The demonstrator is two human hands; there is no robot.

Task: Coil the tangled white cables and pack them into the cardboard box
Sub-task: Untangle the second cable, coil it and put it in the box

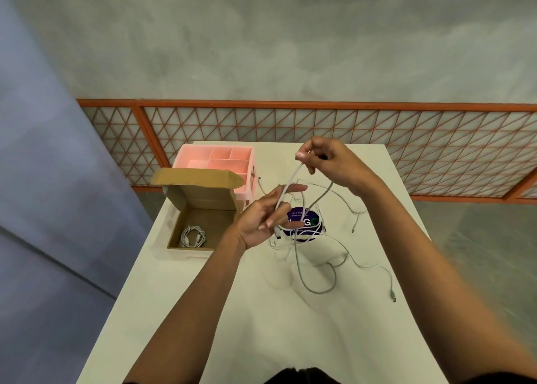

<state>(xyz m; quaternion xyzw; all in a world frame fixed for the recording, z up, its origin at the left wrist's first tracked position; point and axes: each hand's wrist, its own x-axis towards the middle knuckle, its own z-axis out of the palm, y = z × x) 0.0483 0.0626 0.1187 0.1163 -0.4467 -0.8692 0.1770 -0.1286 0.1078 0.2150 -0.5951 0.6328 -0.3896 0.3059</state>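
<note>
Left hand (pixel 261 221): we grip a white cable (pixel 292 180) near its plug end.
Right hand (pixel 328 163): we pinch the same cable, at 1 o'clock from the left.
Tangled cables (pixel 319 267): loose on the table (pixel 261 325), at 5 o'clock from our hands.
Cardboard box (pixel 203 209): open, at 9 o'clock, holding one coiled cable (pixel 192 236).

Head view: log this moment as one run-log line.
phase: coiling | left hand: holds white cable | right hand: pinches same cable higher | cardboard box: open, one coiled cable inside | loose cables: tangled on table
</note>
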